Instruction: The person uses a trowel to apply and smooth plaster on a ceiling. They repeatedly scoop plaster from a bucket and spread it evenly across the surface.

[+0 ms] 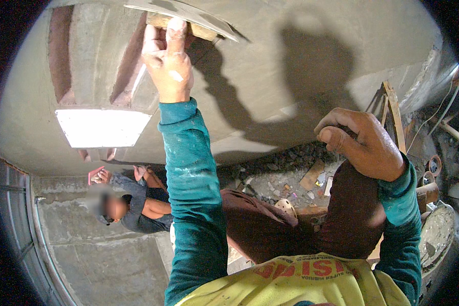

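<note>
My left hand is raised high, its fingers closed round the wooden grip of a plastering float. The float's thin flat plate lies close to the grey plastered wall; whether it touches all along cannot be told. Over my raised knee, my right hand hangs with loosely bent fingers. A gap shows between thumb and forefinger, and nothing is visible in it.
A bright white panel sits left of my arm, below recessed grooves. Lower left, another person holds a red tool. Rubble lies along the wall's foot. Right of me are a wooden plank and a mortar-crusted round container.
</note>
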The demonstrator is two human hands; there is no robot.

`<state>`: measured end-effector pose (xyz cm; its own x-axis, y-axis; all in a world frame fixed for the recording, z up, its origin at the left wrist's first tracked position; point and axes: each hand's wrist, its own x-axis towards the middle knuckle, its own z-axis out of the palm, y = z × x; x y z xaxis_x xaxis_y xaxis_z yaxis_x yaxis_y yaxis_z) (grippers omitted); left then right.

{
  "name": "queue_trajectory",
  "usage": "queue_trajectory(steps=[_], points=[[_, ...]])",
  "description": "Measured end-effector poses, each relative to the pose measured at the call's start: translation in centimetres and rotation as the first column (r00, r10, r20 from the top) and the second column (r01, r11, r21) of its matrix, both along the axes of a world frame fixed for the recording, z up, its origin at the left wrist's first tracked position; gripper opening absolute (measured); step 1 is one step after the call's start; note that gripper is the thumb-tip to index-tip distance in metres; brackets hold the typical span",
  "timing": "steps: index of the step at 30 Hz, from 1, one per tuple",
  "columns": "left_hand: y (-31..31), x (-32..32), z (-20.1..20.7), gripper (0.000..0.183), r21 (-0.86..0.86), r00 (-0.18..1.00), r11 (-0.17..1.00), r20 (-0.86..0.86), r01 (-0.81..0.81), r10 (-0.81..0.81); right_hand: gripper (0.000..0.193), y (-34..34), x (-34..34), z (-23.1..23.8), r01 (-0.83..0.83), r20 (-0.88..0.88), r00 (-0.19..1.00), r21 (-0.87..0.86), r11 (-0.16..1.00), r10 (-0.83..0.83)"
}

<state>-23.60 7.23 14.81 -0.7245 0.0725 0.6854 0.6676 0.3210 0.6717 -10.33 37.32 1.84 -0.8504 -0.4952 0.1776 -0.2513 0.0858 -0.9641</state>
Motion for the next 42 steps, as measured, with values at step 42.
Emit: queue_trajectory(steps=[42], points=[[-4.1,9.0,-16.2,0.042,0.648,0.445,0.736,0.610,0.196,-0.656,0.050,-7.2,-5.1,-1.3,0.152,0.233,0.973,-0.653,0.742,0.005]])
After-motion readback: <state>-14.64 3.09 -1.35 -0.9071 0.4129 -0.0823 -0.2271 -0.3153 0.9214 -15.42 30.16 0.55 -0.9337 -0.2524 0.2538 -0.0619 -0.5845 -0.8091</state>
